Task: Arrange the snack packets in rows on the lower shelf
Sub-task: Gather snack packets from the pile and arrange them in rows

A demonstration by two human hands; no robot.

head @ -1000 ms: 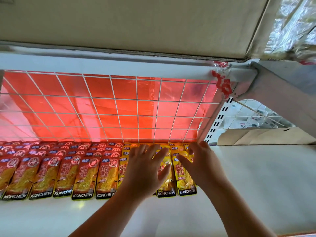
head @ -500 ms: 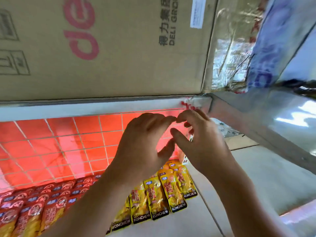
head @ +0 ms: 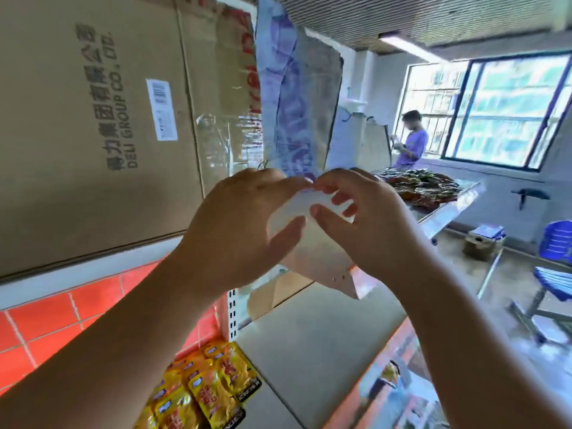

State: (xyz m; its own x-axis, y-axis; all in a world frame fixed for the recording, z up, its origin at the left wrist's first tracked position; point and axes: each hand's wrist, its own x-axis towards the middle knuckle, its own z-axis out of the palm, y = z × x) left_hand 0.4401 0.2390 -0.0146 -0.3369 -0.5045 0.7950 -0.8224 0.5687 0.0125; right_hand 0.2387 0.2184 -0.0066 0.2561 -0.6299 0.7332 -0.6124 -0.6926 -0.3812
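The left hand [head: 241, 230] and right hand [head: 365, 224] were up high, fingertips [head: 295, 183] touching. I could not tell if they pinched anything. The snack packets [head: 213, 388] lay well below on the lower shelf [head: 309, 335], nearer the left hand.

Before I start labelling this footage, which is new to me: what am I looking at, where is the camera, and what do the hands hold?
No machine here: a person works with two bare hands, filmed by one wide-angle camera worn on the head, looking forward and down. The left hand and right hand are raised, fingertips meeting, before a white triangular bracket; whether they pinch anything is unclear. Below, shiny yellow snack packets lie in overlapping rows on the white lower shelf. A large brown cardboard box sits on the shelf above. Far back, a heap of packets lies on a table.
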